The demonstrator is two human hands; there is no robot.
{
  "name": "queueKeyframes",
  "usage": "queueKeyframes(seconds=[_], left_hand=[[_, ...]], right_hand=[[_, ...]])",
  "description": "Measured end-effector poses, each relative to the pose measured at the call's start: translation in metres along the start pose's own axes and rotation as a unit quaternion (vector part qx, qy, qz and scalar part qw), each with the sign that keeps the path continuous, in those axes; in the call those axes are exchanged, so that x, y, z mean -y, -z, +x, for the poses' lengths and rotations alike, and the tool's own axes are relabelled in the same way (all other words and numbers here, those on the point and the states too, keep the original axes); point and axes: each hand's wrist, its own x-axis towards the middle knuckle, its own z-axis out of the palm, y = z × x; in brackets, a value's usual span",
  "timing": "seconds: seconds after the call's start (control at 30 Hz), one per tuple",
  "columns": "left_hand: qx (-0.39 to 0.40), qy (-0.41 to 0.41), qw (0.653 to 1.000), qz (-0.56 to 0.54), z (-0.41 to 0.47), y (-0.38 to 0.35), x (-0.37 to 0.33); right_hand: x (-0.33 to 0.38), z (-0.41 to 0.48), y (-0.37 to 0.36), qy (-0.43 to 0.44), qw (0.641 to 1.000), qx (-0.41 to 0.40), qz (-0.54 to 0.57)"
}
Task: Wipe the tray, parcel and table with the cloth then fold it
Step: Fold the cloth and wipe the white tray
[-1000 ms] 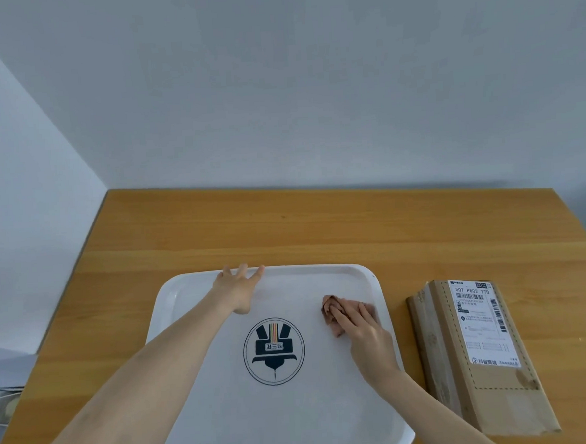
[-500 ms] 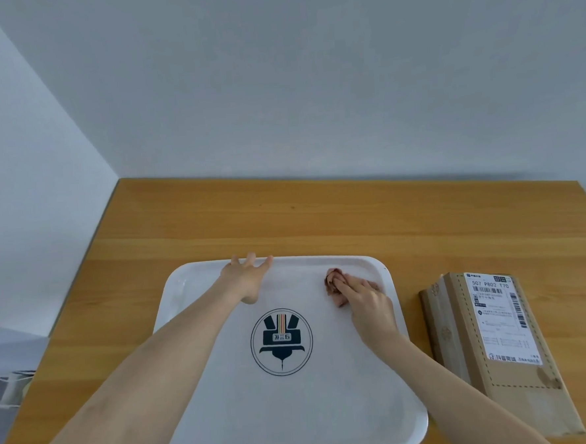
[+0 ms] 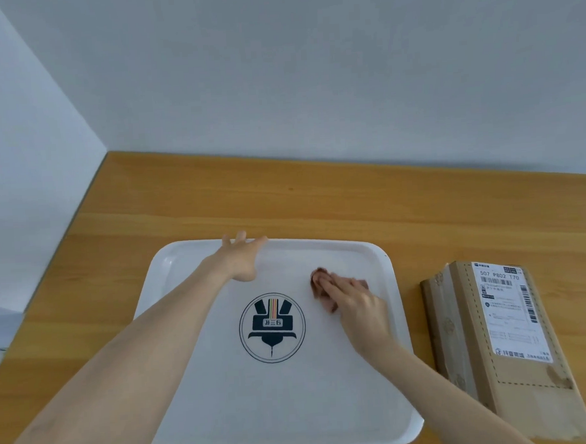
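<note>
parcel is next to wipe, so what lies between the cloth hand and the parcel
In the head view, between the right hand on the cloth and the parcel: the tray rim, then bare table.

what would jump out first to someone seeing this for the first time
A large white tray with a dark round logo fills the middle of the wooden table. On it the right hand presses a bunched pinkish cloth while the left hand steadies the far rim. A cardboard parcel lies to the tray's right.
</note>
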Motion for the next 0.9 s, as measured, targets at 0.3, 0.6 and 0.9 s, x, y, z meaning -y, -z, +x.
queueKeyframes(seconds=[0.3, 0.6, 0.9], left_hand=[[-0.063, -0.004, 0.995, 0.075, -0.008, -0.008, -0.001], [-0.064, -0.024, 0.988, 0.135, -0.01, -0.008, 0.009], [-0.069, -0.044, 0.983, 0.164, -0.009, -0.002, 0.013]], right_hand=[[0.003, 0.05, -0.001, -0.035, 0.999, 0.016, 0.006], [0.031, -0.012, -0.005, 0.119, 0.992, 0.036, 0.021], [0.017, 0.02, -0.012, 0.121, 0.992, -0.01, -0.032]])
